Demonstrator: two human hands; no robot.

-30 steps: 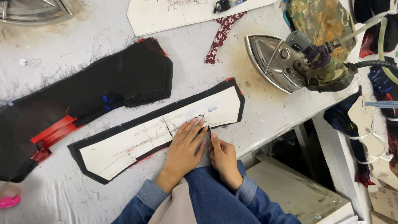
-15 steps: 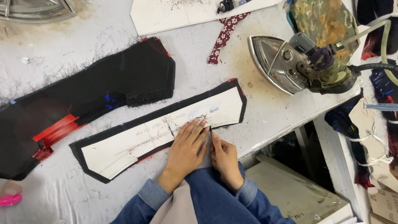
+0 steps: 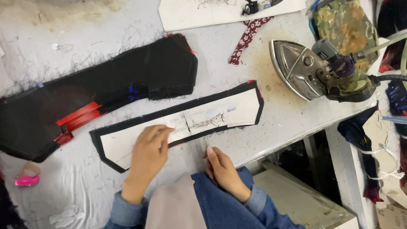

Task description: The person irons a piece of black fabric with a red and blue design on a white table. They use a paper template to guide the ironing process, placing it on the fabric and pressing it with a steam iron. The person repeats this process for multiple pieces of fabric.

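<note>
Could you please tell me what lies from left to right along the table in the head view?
Pink object → stack of black fabric pieces → left hand → right hand → iron.

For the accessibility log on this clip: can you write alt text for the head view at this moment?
A person's left hand presses flat on a white paper pattern lying on a long black fabric piece, while the right hand rests at the table edge. A stack of black cut fabric lies behind, and an iron lies on its side to the right.
</note>
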